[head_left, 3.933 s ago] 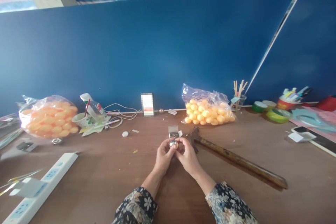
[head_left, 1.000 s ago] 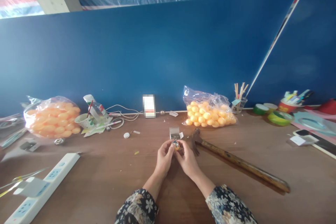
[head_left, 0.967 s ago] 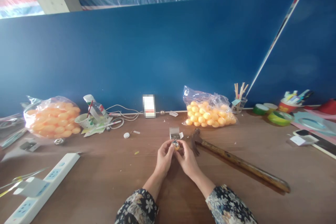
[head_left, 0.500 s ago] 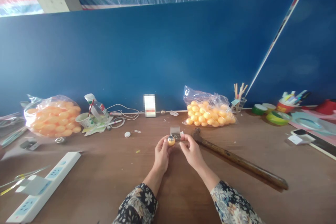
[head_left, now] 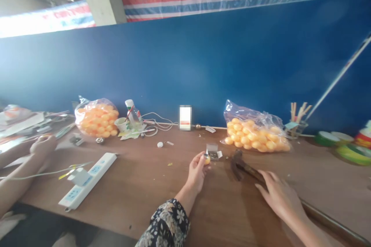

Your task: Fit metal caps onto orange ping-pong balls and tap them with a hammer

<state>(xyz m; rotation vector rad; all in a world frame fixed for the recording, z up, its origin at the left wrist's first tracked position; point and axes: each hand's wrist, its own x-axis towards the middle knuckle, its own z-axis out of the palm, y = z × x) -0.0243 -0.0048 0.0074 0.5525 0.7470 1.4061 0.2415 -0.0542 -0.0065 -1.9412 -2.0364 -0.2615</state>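
Note:
In the head view, my left hand [head_left: 197, 171] pinches a small yellow-orange ball [head_left: 206, 159] with a dark, shiny piece on its top. Just beyond my fingertips stands a small open clear box [head_left: 213, 154] with dark small bits inside. On the right, my right hand [head_left: 279, 193] has its fingers over the wooden handle of a hammer [head_left: 252, 170], the thumb along the near side. The hammer's claw head points toward the clear box and looks smeared by motion. Part of the handle is hidden under my hand.
Clear bags of orange balls stand at the back right [head_left: 257, 135] and back left [head_left: 97, 117]. A white power strip [head_left: 88, 181] lies at left, with a paper cup [head_left: 122, 124] and bottle behind. Another person's hands [head_left: 43, 144] work at far left. Tape rolls [head_left: 326, 138] sit right.
My right hand has left the small box and moved right onto the hammer's handle; the hammer head has turned. My left hand still holds the ball. The view has swung left.

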